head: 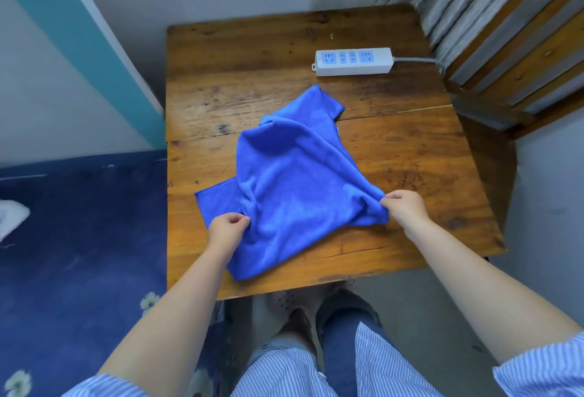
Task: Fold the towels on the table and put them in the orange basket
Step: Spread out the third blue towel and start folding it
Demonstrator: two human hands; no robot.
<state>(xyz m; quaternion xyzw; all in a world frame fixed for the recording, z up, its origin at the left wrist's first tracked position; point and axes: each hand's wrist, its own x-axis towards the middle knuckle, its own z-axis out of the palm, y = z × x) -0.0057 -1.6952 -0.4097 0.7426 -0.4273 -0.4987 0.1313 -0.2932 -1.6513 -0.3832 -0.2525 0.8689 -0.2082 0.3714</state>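
A blue towel [294, 182] lies rumpled on the small wooden table [410, 156], stretching from the middle toward the near edge. My left hand [226, 230] pinches the towel at its near left side. My right hand [406, 207] pinches a corner at the near right, lifting the cloth slightly into a ridge. A flat flap of the towel sticks out to the left of my left hand. No orange basket is in view.
A white power strip [354, 61] with a grey cable lies at the table's far right. A wooden slatted frame [518, 49] stands to the right. A bed with a dark blue floral cover [79, 254] borders the table's left side.
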